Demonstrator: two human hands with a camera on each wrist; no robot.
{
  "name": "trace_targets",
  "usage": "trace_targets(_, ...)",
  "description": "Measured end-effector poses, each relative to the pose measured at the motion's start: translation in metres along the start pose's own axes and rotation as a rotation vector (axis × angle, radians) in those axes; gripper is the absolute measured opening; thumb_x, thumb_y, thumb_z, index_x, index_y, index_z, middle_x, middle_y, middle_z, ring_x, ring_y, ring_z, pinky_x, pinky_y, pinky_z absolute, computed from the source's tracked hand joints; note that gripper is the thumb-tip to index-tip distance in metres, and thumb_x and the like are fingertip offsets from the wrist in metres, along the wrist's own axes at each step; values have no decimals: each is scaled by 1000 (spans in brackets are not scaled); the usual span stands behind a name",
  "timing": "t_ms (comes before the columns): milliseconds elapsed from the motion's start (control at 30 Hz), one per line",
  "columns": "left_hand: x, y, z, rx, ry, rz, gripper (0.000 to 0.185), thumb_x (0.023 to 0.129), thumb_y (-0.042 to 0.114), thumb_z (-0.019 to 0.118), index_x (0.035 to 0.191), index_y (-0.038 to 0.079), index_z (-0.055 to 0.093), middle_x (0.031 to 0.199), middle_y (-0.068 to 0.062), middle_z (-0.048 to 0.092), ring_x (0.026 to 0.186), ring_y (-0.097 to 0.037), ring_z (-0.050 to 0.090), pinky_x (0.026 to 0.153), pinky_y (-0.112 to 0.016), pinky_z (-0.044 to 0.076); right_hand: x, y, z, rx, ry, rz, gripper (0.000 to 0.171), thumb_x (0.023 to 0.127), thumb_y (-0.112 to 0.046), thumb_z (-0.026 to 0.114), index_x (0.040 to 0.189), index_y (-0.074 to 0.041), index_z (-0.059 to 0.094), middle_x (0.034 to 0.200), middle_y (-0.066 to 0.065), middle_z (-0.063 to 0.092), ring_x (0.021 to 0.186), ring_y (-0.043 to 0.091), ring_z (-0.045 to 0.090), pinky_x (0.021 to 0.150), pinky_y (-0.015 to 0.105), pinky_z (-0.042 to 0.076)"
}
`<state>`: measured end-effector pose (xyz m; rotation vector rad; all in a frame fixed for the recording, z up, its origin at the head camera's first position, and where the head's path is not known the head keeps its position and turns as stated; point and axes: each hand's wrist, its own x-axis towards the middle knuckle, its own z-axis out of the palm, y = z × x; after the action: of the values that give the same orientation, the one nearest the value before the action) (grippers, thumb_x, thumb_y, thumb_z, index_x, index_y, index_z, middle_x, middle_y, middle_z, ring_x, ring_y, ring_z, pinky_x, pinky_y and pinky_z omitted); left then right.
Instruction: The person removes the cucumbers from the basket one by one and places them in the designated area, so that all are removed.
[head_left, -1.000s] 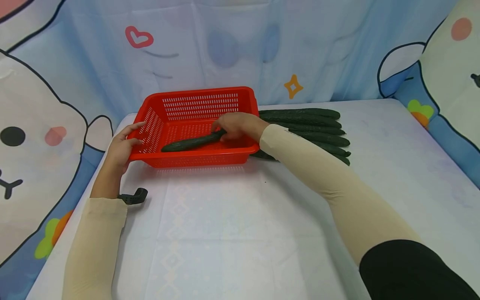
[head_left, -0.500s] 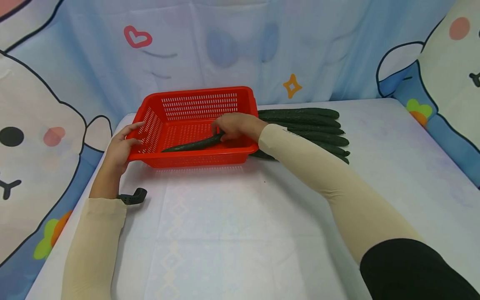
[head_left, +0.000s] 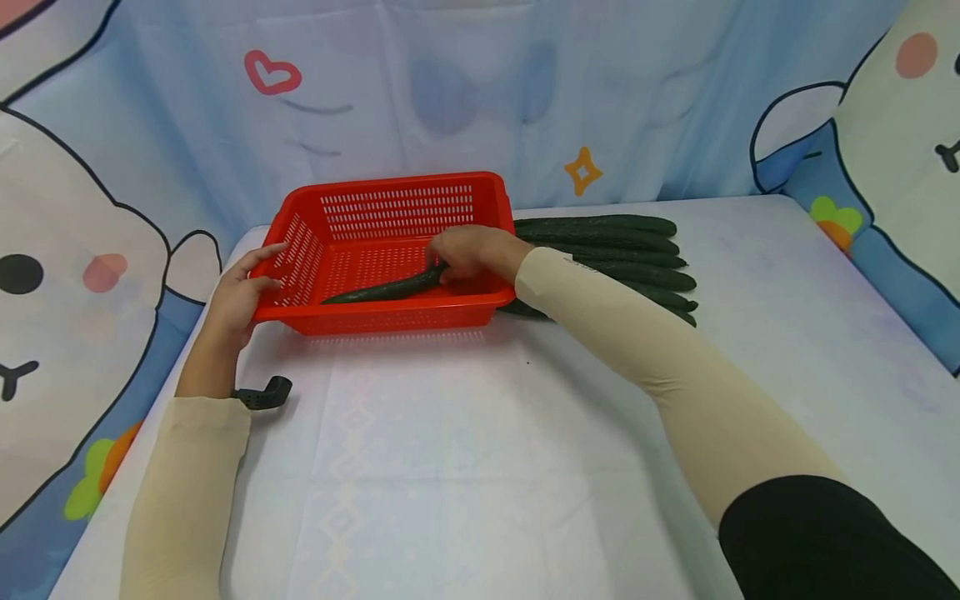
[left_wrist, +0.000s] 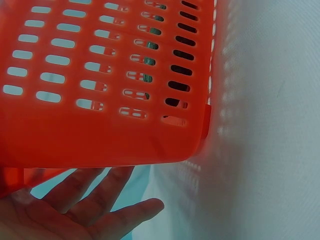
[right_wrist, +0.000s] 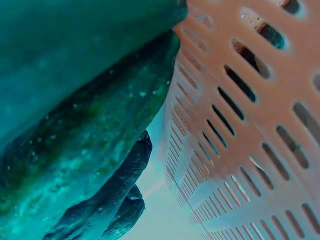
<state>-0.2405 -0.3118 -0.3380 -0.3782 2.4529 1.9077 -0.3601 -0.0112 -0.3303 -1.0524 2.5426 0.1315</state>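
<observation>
In the head view, my right hand (head_left: 467, 250) reaches over the right end of a red plastic basket (head_left: 390, 318) and grips the near end of a dark green cucumber (head_left: 382, 291). That cucumber lies slanted inside the basket, its far tip dipping behind the front rim. My left hand (head_left: 237, 292) rests at the basket's left end, fingers spread and straight against the rim. The left wrist view has the slotted end wall of the basket (left_wrist: 107, 135) above the left hand's extended fingers (left_wrist: 125, 217). The right hand is hidden in the right wrist view.
Several more cucumbers (head_left: 622, 242) lie side by side to the basket's right, partly under the right forearm. The right wrist view shows cucumbers (right_wrist: 95, 135) close beside the basket wall (right_wrist: 260, 125). A white cloth covers the table (head_left: 450, 467); a printed curtain (head_left: 480, 100) hangs behind.
The cucumber in my right hand has sunk slightly at its left tip, lower behind the front rim. Both hands stay at nearly the same places.
</observation>
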Motion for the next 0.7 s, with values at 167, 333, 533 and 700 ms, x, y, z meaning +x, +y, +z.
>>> trace_targets(167,-1,0,-1,2,-14,2,48,95,15,41,133,44,42,150,-5,23,128,-30,34,82,-24,50,0,0,0,8,16,-20,33,89,-27,58,121,-19,55,107,-1,58,95,15,52,93,31,46)
trace_targets(333,0,-3,-2,18,-19,7,47,95,18,41,135,44,40,151,-3,21,127,-30,35,84,-27,49,3,2,-1,25,76,-66,22,90,-24,56,111,-17,56,103,-1,56,95,17,50,95,32,44)
trace_targets(533,1,-4,-2,16,-10,12,46,95,19,42,134,45,40,150,-3,23,127,-29,36,83,-26,50,2,5,-1,116,201,-123,22,90,-23,55,111,-16,56,109,0,53,98,16,48,97,32,43)
trace_targets(700,2,-2,-1,4,-6,7,47,95,17,42,133,45,42,148,-4,25,127,-29,35,82,-25,50,0,8,-1,197,298,-195,21,91,-25,55,110,-15,54,109,0,51,96,14,47,92,31,44)
